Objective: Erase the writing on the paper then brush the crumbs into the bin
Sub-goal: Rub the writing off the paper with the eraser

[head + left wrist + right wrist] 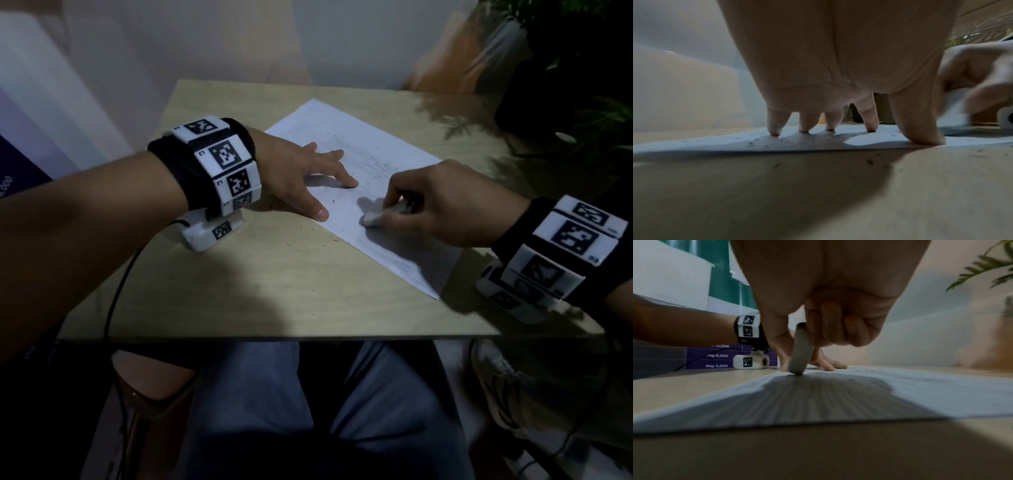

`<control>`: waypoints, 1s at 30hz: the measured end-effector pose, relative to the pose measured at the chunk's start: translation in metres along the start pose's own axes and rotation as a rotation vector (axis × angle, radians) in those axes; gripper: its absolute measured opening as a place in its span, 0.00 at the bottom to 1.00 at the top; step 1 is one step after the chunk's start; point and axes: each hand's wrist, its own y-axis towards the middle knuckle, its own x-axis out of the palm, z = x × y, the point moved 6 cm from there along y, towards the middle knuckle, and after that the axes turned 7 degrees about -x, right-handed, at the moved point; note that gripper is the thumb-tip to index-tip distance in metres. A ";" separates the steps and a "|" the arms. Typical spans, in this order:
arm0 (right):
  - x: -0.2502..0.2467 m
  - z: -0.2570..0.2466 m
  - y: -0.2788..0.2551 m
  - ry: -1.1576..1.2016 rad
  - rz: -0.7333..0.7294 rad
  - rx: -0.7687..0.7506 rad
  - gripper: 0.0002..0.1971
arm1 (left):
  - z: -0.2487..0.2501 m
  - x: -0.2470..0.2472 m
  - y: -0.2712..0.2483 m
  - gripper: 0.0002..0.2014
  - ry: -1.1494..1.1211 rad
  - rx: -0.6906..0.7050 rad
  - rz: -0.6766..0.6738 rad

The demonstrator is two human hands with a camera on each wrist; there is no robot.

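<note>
Pale wood tabletop (260,291) fills my view, its near edge above my knees. Taking the paper (404,161) as landmark: it lies flat and skewed, long axis running from the near right corner of the table away toward the far left. At its near half my right hand (452,205) has thumb and curled fingers clamped on the eraser (371,219), a pale rounded bar standing tilted, its lower tip touching the sheet and its upper end angled back toward the palm. Just left of the eraser, my left hand (301,174) rests spread, fingers straight, fingertips (774,132) and thumb pressing the sheet's left edge. Dark crumbs (797,141) speckle the sheet around those fingertips and the bare wood left of it. Beyond the paper's right side stands a dark potted plant (589,68).
</note>
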 end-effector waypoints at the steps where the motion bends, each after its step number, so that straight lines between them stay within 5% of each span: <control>1: -0.001 -0.002 0.001 -0.054 0.026 -0.025 0.21 | 0.000 0.000 0.000 0.37 -0.001 0.002 -0.001; 5: 0.010 -0.018 -0.004 0.033 -0.081 -0.165 0.24 | -0.003 0.001 0.002 0.37 -0.013 0.011 -0.011; 9: 0.001 -0.001 0.002 0.045 -0.023 -0.057 0.36 | -0.002 0.001 0.002 0.37 0.001 0.000 -0.007; 12: 0.001 -0.003 0.004 -0.082 0.042 -0.104 0.29 | -0.002 0.001 0.002 0.37 -0.009 0.002 -0.003; 15: 0.012 -0.014 -0.003 0.030 -0.072 -0.210 0.27 | -0.003 0.002 0.003 0.37 -0.016 0.009 -0.011; 18: 0.008 -0.005 -0.001 0.087 -0.079 -0.118 0.34 | -0.003 0.001 0.003 0.37 -0.008 0.005 -0.008; 23: 0.001 -0.008 -0.002 -0.113 0.027 -0.103 0.24 | -0.004 0.001 0.004 0.37 -0.012 0.009 -0.008; 27: 0.007 -0.020 -0.007 0.125 -0.091 -0.115 0.17 | -0.003 0.001 0.003 0.37 -0.022 0.013 -0.008; 30: -0.001 -0.008 -0.002 0.094 0.031 -0.051 0.16 | -0.002 -0.001 0.003 0.36 0.025 0.003 0.040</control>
